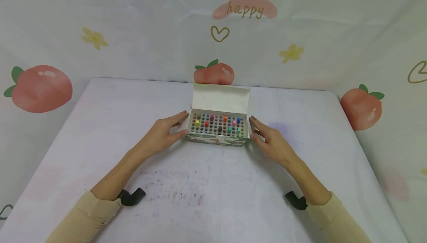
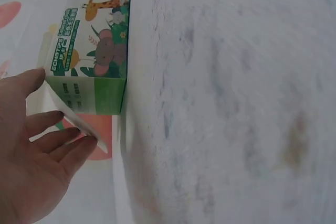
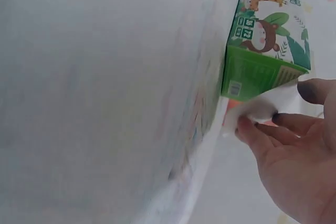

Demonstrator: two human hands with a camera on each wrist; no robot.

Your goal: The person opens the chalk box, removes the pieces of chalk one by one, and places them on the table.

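A small cardboard box [image 1: 217,140] stands on the table with its lid [image 1: 221,97] raised at the back. Inside is a grid of round holes or ends, with several coloured tips [image 1: 225,119] showing, among them yellow, red, orange, blue and teal. Cartoon animals and green print cover its front [image 2: 100,30]. At the box's left end, my left hand [image 1: 163,131] touches a white side flap [image 2: 79,121] with extended fingers, thumb at the box corner. My right hand [image 1: 271,141] does likewise at the right end, fingers against the other white flap [image 3: 262,106], thumb near the corner.
A white cloth [image 1: 207,191] with dark smudges covers the table. Behind it hangs a pale backdrop [image 1: 150,32] printed with peaches, hearts and flowers. Black wrist mounts [image 1: 132,197] sit on both forearms, close over the tabletop.
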